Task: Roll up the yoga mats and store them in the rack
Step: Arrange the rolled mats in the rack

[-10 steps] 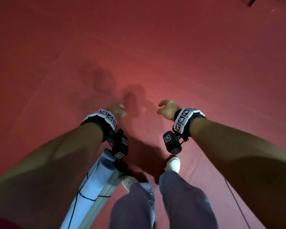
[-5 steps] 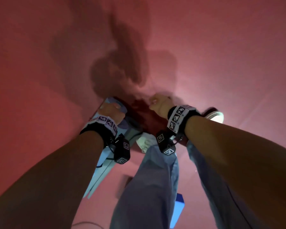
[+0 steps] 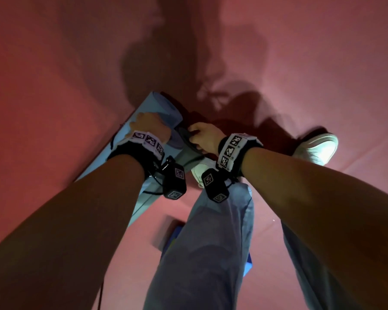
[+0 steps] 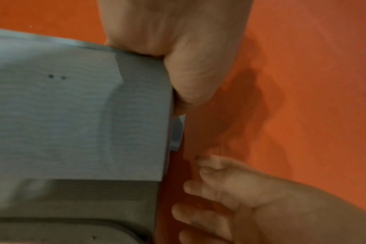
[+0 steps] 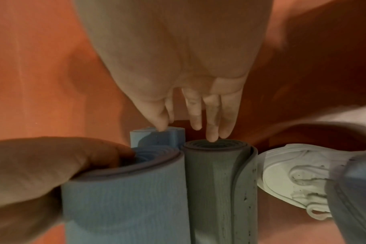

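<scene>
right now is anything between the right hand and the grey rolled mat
Nothing visible. The right hand reaches straight to the open end of the grey rolled mat, its fingers at the rim. The blue rolled mat, held by the left hand, lies alongside, not between.

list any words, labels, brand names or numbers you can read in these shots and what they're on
No readable text in any view.
Left wristband and right wristband: black-and-white square marker patterns only, no letters or digits.
The camera boxes below the wrists: the same kind of marker, no words.
Blue rolled mat, grey rolled mat and white shoe: no print or logo shows; the dark specks are not writing.
</scene>
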